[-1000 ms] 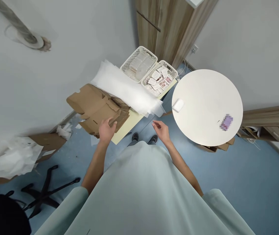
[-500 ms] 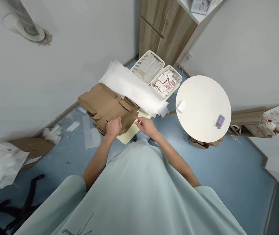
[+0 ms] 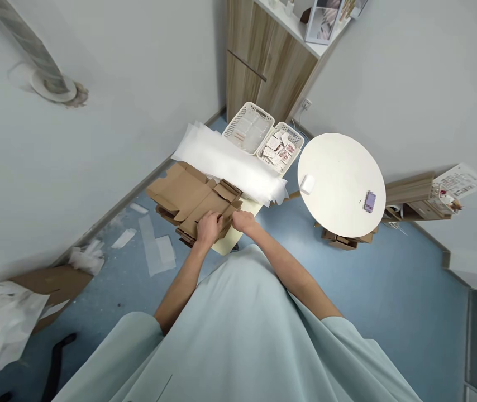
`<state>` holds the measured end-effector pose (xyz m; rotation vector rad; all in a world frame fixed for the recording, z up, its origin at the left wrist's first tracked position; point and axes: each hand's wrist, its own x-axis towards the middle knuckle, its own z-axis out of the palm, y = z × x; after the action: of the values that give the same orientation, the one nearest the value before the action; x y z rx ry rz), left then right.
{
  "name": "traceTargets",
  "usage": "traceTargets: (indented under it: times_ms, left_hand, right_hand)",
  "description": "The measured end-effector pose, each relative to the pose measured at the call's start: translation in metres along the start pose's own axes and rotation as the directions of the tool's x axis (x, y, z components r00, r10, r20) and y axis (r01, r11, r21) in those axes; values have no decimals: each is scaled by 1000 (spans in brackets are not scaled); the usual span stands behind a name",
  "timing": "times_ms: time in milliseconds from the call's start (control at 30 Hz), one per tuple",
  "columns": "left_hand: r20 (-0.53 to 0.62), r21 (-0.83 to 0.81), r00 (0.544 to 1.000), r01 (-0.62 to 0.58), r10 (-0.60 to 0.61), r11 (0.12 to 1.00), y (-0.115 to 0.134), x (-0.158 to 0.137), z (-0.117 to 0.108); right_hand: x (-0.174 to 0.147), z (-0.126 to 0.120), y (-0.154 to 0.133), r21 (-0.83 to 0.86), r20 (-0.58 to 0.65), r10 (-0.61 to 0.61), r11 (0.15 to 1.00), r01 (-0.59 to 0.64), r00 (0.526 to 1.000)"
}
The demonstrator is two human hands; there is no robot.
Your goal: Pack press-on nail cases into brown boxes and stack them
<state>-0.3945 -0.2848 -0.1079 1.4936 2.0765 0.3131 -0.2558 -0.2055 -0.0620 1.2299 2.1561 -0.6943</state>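
A stack of flat, partly unfolded brown cardboard boxes (image 3: 196, 195) lies in front of me on a pale yellow surface (image 3: 228, 241). My left hand (image 3: 209, 228) is closed on the near edge of the top cardboard box, its fingers curled over a flap. Close beside it, my right hand (image 3: 242, 221) is closed at the right end of the same box, gripping a flap edge. The fingertips of both hands are partly hidden. Sheets of white packing foam (image 3: 230, 164) lie just behind the cardboard.
Behind the foam stand a white basket of clear plastic boxes (image 3: 249, 131) and another of small printed packets (image 3: 280, 148). A round white table (image 3: 343, 184) is at right, a wooden cabinet (image 3: 263, 61) at the back. White scraps (image 3: 157, 245) litter the floor at left.
My right hand has gone from loosely spread fingers to a closed grip on the box's right end. Both hands are closer together. The whole view has shifted slightly.
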Motion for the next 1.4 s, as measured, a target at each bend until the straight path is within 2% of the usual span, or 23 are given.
traceTargets:
  times_ms: [100,200,267,333,400,467,500,567,667,733,800,833,933,1033,1133,1233,1300,1400]
  left_hand:
    - [-60,-48,997,-42,40,998,-2,-8,-11]
    - [-254,-97,961,-133,104,986,-3,-20,-30]
    - [-425,-115,894,-209,142,971,0,-28,-47]
    - [-569,-122,804,-291,173,949,6,-35,-65]
    - [-661,-102,714,-389,230,916,18,-40,-83]
    - [-710,-49,631,-487,312,872,35,-40,-96]
    - [-720,-18,593,-536,361,844,45,-39,-101]
    - [-713,40,526,-628,463,777,67,-34,-105]
    - [-645,115,464,-727,608,677,105,-21,-98]
    - [-582,166,430,-768,690,618,133,-8,-86]
    - [-508,202,399,-806,763,556,165,6,-70]
    - [-466,210,386,-826,796,524,182,14,-61]
    - [-350,195,350,-880,869,433,237,39,-27]
    - [-269,171,314,-915,911,366,294,62,13]
    - [-197,132,295,-937,935,323,346,81,57]
    - [-151,92,272,-953,950,288,387,96,100]
    - [-101,68,253,-963,962,260,407,107,128]
    - [34,10,235,-972,971,235,426,124,167]
  right_hand:
    - [3,-5,-1,21,7,4,1000,-5,1000]
    - [1,-7,-3,42,7,-10,999,10,1000]
    - [-5,-9,-2,57,-7,-33,998,33,999]
    - [-15,-13,4,73,-32,-65,995,67,997]
    - [-28,-22,17,111,-92,-97,988,107,991]
    - [-43,-38,39,231,-241,-104,960,161,965]
    - [-52,-48,54,304,-331,-78,935,184,941]
    - [-72,-72,88,440,-518,24,865,242,855]
    - [-108,-107,143,553,-726,200,738,386,658]
    - [-134,-123,178,539,-809,265,690,483,525]
    - [-158,-131,211,487,-853,256,703,518,455]
    - [-168,-131,227,465,-864,243,722,512,441]
    - [-186,-121,280,465,-848,253,776,425,466]
    - [-194,-102,341,567,-778,377,767,301,503]
    - [-201,-79,406,681,-690,525,705,200,498]
    - [-208,-58,464,773,-601,640,618,145,479]
    - [-209,-43,497,824,-542,702,552,126,462]
    - [-202,-19,536,879,-460,767,464,108,447]
